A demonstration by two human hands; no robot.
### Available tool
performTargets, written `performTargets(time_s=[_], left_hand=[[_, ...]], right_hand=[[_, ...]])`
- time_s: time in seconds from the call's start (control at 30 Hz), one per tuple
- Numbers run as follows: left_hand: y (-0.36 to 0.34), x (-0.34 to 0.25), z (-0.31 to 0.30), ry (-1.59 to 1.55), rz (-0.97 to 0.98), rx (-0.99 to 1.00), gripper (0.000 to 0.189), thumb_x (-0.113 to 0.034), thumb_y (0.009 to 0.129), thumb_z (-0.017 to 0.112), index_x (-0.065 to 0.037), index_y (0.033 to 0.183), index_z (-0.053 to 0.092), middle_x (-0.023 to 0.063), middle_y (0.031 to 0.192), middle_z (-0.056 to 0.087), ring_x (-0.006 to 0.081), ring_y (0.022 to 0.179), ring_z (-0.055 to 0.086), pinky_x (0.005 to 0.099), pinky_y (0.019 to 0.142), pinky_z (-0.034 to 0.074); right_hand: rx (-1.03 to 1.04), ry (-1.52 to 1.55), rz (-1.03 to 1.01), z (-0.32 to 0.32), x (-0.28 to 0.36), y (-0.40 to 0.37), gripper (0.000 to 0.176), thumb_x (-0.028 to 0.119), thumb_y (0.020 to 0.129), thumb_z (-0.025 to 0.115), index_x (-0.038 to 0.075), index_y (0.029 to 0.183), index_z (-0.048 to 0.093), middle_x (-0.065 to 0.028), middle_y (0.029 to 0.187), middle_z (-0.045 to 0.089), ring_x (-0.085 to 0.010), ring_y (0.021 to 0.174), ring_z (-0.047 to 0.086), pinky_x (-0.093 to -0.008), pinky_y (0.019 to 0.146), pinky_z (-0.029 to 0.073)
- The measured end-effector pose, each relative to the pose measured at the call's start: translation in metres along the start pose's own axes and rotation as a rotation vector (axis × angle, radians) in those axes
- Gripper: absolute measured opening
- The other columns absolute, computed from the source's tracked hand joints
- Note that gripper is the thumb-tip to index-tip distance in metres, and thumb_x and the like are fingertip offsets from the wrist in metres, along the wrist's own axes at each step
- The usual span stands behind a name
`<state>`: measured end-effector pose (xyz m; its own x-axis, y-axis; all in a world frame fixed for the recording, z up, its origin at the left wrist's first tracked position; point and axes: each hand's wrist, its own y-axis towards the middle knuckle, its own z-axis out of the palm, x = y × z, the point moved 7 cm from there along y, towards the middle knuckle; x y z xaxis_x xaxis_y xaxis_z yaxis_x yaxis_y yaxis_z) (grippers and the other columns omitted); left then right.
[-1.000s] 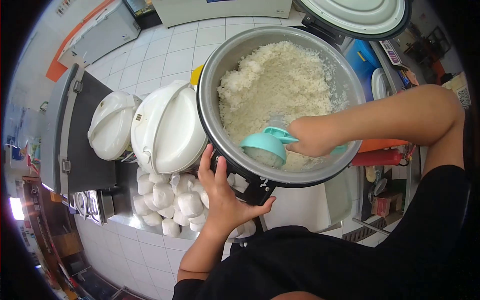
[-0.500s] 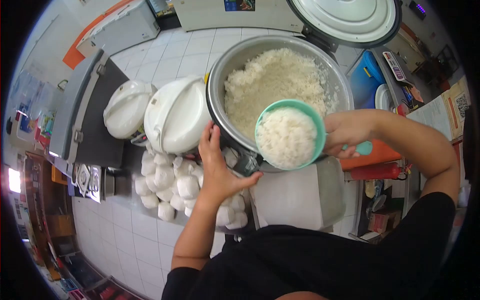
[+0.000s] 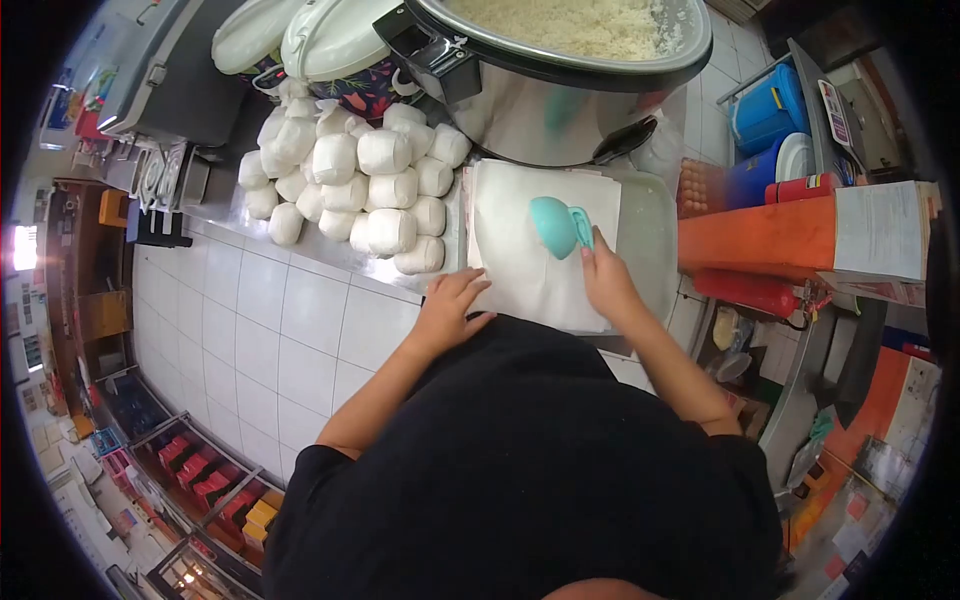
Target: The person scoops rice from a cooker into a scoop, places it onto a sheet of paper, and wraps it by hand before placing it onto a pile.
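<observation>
My right hand [image 3: 609,284] grips the handle of a turquoise scoop [image 3: 552,226], its rounded underside showing and its mouth turned down over a stack of white paper sheets [image 3: 510,215]. Whatever lies beneath the scoop is hidden. The sheets rest in a pale tray [image 3: 652,255]. My left hand [image 3: 452,308] is at the near left corner of the paper, fingers apart and holding nothing. Beyond the tray stands a large steel cooker [image 3: 560,110] with cooked rice [image 3: 575,25] inside.
Left of the tray, many white paper-wrapped bundles [image 3: 388,190] are piled on the metal table. White-lidded containers [image 3: 340,40] stand behind them. A tray of eggs [image 3: 693,188], an orange panel [image 3: 755,235] and a red fire extinguisher [image 3: 745,290] are to the right.
The heaped scoop of rice has moved from over the cooker to the paper and been turned over. My left hand has left the cooker's side. The view has tilted down.
</observation>
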<state>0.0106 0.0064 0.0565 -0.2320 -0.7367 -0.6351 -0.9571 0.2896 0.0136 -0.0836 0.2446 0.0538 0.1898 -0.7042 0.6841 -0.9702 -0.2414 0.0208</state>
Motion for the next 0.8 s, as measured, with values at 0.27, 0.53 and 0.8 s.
performTargets(time_s=[0.27,0.53,0.8], left_hand=[[0.014,-0.011,0.016,0.251,0.108,-0.015,0.052,-0.008,0.077,0.061,-0.016,0.127,0.052,0.007,0.137,0.047,0.0272,0.13,0.04,0.0479,0.103,0.032],[0.019,-0.007,0.02,0.234,0.355,0.278,0.032,-0.003,0.068,0.064,-0.014,0.097,0.068,-0.001,0.107,0.062,0.0189,0.109,0.055,0.0465,0.104,0.034],[0.034,0.008,0.006,-0.381,-0.13,0.007,0.018,-0.011,0.079,0.069,-0.007,0.097,0.068,0.0071,0.086,0.066,0.0251,0.085,0.064,0.0341,0.08,0.048]], right_hand=[[0.158,-0.238,-0.065,0.026,0.003,-0.03,0.056,0.025,0.091,0.056,0.007,0.141,0.038,-0.0147,0.082,0.052,-0.0347,0.072,0.055,-0.0426,0.066,0.047],[-0.16,-0.151,0.104,-0.035,-0.065,-0.038,0.057,0.024,0.088,0.059,0.003,0.138,0.04,-0.02,0.116,0.053,-0.0369,0.106,0.052,-0.0419,0.092,0.041],[0.103,-0.19,-0.403,-0.017,0.033,-0.048,0.046,0.027,0.08,0.067,0.008,0.121,0.058,-0.018,0.125,0.051,-0.0323,0.117,0.048,-0.056,0.102,0.028]])
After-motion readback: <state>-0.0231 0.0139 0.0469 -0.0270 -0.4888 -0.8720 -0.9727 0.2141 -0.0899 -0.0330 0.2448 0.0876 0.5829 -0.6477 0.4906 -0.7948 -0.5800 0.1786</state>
